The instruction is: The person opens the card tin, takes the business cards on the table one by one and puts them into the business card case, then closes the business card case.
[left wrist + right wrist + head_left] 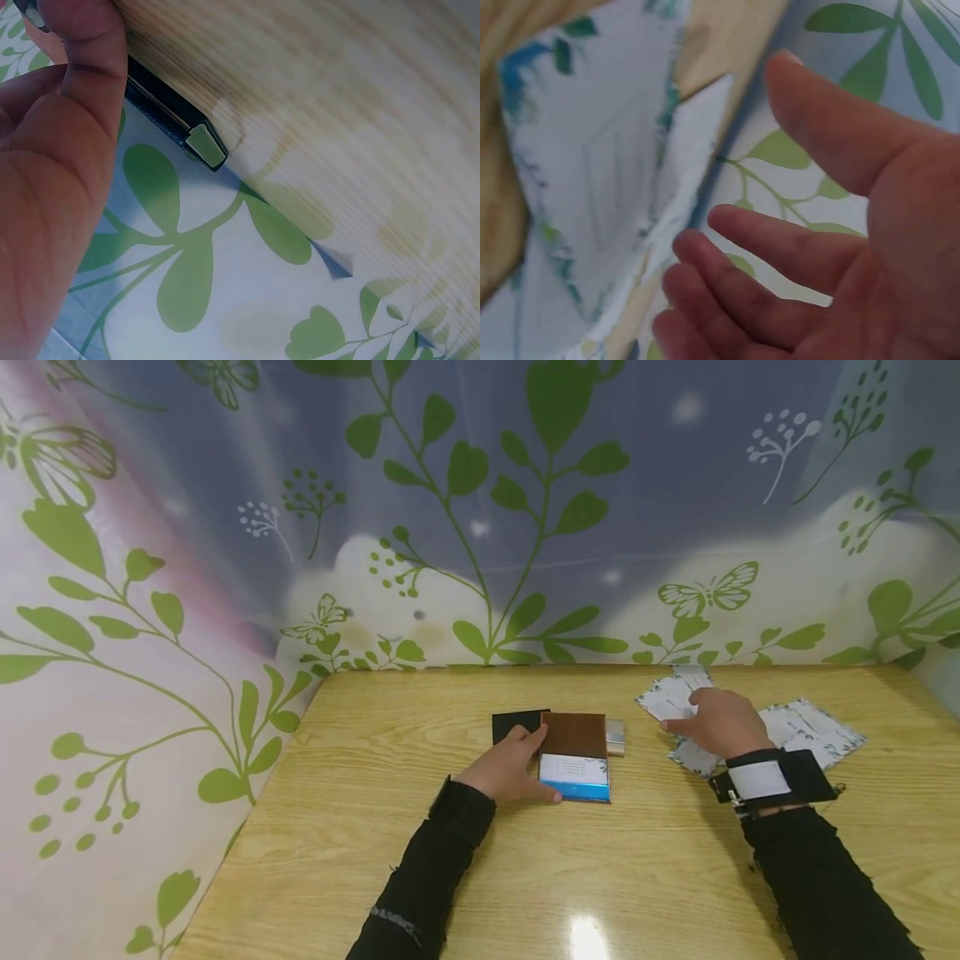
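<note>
My left hand (510,768) grips the left side of a card case (573,735), thumb at the lower corner and fingers at the upper left. The case lies open, showing a brown lining, a white printed card and a shiny blue strip. In the left wrist view, a dark case edge (176,120) shows beyond the fingers. My right hand (720,722) hovers over loose white cards (667,700) with leafy borders, thumb and fingers apart. The right wrist view shows nothing between those fingers, with a card (600,150) beside them.
A black flat piece (513,724) sticks out behind the case's left side, and a silver piece (615,737) at its right. More leafy cards (810,731) are spread right of my right hand. A leaf-patterned curtain (487,527) borders the wooden table (600,868) behind and left.
</note>
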### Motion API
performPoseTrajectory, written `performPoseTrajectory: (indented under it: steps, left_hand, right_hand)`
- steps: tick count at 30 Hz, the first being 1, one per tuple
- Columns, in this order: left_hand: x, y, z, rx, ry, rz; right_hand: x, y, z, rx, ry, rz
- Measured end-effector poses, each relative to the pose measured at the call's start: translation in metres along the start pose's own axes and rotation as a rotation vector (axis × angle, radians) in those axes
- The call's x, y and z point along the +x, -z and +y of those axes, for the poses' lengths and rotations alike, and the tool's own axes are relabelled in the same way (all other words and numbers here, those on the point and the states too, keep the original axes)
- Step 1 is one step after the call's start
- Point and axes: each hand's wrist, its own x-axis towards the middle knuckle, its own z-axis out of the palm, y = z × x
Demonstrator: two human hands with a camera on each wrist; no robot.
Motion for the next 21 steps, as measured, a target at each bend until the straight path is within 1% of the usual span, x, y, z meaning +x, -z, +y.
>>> performPoseTrajectory:
  steps: [2, 4, 7, 11, 17, 21]
  left_hand:
    - [0.000, 0.000, 0.000, 0.000, 0.001, 0.000]
    - [0.000, 0.000, 0.000, 0.001, 0.002, 0.003]
    - [0.000, 0.000, 0.000, 0.005, 0.004, 0.002]
    - [0.000, 0.000, 0.001, 0.011, 0.005, 0.000]
    - [-0.001, 0.001, 0.001, 0.014, 0.001, -0.002]
    - [-0.001, 0.001, 0.001, 0.010, 0.000, -0.005]
  right_hand:
    - [0.002, -0.003, 0.002, -0.007, -0.005, -0.055]
    - [0.003, -0.006, 0.003, -0.010, -0.017, -0.074]
    - [0.003, -0.011, 0.005, -0.025, -0.014, -0.048]
    - [0.003, -0.017, 0.007, -0.053, 0.008, 0.009]
    - [0.005, -0.018, 0.008, -0.011, -0.009, 0.018]
    - [0.006, -0.016, 0.011, 0.032, -0.038, 0.016]
